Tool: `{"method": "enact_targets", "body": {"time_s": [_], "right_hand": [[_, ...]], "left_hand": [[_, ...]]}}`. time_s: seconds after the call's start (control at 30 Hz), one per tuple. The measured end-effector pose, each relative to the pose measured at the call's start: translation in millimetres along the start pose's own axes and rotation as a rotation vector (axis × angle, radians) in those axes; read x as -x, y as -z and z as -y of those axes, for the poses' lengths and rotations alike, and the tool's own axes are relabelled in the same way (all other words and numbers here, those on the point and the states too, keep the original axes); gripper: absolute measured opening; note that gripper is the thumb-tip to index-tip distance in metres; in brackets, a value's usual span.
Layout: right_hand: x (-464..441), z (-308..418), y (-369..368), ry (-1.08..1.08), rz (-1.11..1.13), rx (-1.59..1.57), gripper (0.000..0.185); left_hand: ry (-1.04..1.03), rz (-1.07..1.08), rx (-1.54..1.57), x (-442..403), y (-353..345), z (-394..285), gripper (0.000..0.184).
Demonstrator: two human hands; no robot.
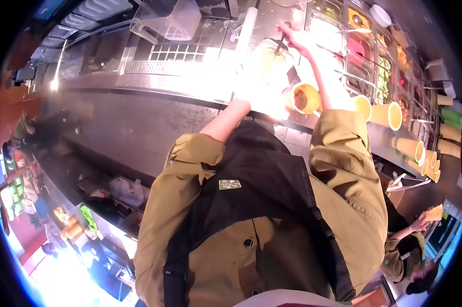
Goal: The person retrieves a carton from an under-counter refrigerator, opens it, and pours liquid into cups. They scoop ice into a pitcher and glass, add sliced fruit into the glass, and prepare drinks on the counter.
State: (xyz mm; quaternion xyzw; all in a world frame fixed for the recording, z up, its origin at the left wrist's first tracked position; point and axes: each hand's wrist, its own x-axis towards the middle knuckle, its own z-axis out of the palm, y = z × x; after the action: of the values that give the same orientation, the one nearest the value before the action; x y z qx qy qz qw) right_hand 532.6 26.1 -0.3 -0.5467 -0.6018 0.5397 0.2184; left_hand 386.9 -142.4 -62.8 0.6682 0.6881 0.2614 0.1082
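Observation:
My right hand (294, 37) is closed around the dark handle of a utensil (281, 47). Its lower end dips into a pale, brightly lit round container (268, 60) on the steel counter; whether it is a ladle or a spoon I cannot see. My left hand (245, 94) is over the counter's near edge, washed out by glare, so its fingers do not show. Below my right forearm, a yellow-orange paper cup (313, 99) lies tilted with its mouth toward me, something reddish-brown inside. Two similar cups, one of them a yellow cup (393, 116), are to its right.
Steel pans of chopped toppings, including a pink one (357, 47) and a green one (383, 77), line the right. A clear plastic bin (182, 21) stands at the back left. More paper cups (412, 147) are at far right, near a co-worker's hand (422, 223).

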Motion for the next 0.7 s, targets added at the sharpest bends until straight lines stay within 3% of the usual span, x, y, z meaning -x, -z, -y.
{"method": "enact_targets", "body": {"time_s": [0.1,0.17,0.23,0.27,0.3,0.37,0.4,0.47,0.5,0.57,0.7], "right_hand": [[2,-1,17,0.046,-0.059,-0.104,0.042],[21,4,33,0.053,-0.152,-0.151,0.039],[48,8,36,0.167,-0.304,-0.12,0.035],[66,10,36,0.226,-0.382,-0.1,0.033],[88,16,31,0.192,-0.415,0.078,0.028],[125,13,3,0.466,-0.531,0.433,0.02],[139,8,-17,0.599,-0.581,0.619,0.017],[153,-16,-54,0.311,-0.452,0.022,0.011],[157,-30,-71,-0.098,-0.23,-0.748,0.011],[158,-25,-112,0.482,-0.65,0.439,0.012],[148,-37,-162,0.248,-0.962,-0.276,0.012]], "left_hand": [[0.033,0.204,0.619,-8,-10,33,0.076],[0.018,0.445,0.433,-14,-2,49,0.072],[0.125,0.631,0.336,-29,65,43,0.057],[0.276,0.666,0.636,-33,89,43,0.05],[0.345,0.599,0.889,-31,86,57,0.049],[0.481,0.438,1.376,-29,73,85,0.046],[0.502,0.516,1.418,-35,74,88,0.045],[0.62,0.618,1.53,-45,67,99,0.045],[0.631,0.658,1.56,-49,61,100,0.045],[0.654,0.738,1.615,-58,51,101,0.045],[0.48,0.74,1.561,-64,79,75,0.039]]}}
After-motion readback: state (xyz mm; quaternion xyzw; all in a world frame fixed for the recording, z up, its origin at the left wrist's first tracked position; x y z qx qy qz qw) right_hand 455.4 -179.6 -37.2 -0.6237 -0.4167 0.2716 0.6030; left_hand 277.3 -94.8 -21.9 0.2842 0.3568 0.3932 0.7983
